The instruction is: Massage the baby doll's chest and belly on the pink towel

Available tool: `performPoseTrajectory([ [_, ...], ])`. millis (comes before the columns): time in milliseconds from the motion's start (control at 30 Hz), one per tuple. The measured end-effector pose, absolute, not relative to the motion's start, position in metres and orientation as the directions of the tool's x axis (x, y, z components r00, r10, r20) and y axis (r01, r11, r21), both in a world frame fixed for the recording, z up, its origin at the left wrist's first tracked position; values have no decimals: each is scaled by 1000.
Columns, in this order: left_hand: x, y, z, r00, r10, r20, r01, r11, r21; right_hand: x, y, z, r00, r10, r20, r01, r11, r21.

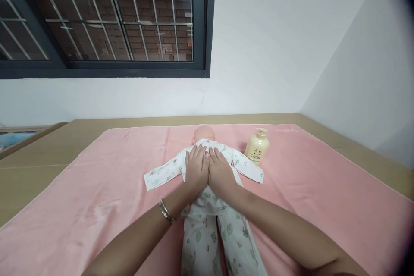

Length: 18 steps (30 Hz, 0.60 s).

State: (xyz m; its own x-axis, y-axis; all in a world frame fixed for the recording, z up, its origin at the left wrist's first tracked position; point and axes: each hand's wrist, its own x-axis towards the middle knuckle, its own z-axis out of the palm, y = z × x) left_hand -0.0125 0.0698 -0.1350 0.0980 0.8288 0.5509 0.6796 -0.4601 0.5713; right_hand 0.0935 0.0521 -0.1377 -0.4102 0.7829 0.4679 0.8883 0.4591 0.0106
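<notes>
A baby doll [207,200] in white printed clothes lies on a pink sheet [123,207], its bald head at the far end and its sleeves spread to both sides. The back of the head shows, so it seems to lie face down. My left hand [196,166] rests flat on the left of its upper back, with bracelets at the wrist. Beside it, my right hand [222,172] lies flat on the right half, the two thumbs touching. Both hands are open and grip nothing. The torso beneath my palms is hidden.
A pale yellow pump bottle [258,145] stands on the sheet just beyond the doll's right sleeve. The sheet covers a wooden surface [51,151] against a white wall [258,43]. A dark-framed barred window [129,17] is at upper left.
</notes>
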Motion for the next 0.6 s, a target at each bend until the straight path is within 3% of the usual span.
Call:
performPoseTrajectory([
  [133, -6, 66, -128, 145, 845, 514, 619, -483, 620, 98, 52, -130, -398, 817, 418, 875, 475, -95],
  [367, -10, 81, -129, 120, 873, 473, 546, -456, 703, 102, 44, -123, -409, 834, 371, 859, 489, -153],
  [600, -29, 120, -133, -1, 919, 394, 675, -290, 678, 101, 36, -113, -371, 869, 327, 835, 466, -292],
])
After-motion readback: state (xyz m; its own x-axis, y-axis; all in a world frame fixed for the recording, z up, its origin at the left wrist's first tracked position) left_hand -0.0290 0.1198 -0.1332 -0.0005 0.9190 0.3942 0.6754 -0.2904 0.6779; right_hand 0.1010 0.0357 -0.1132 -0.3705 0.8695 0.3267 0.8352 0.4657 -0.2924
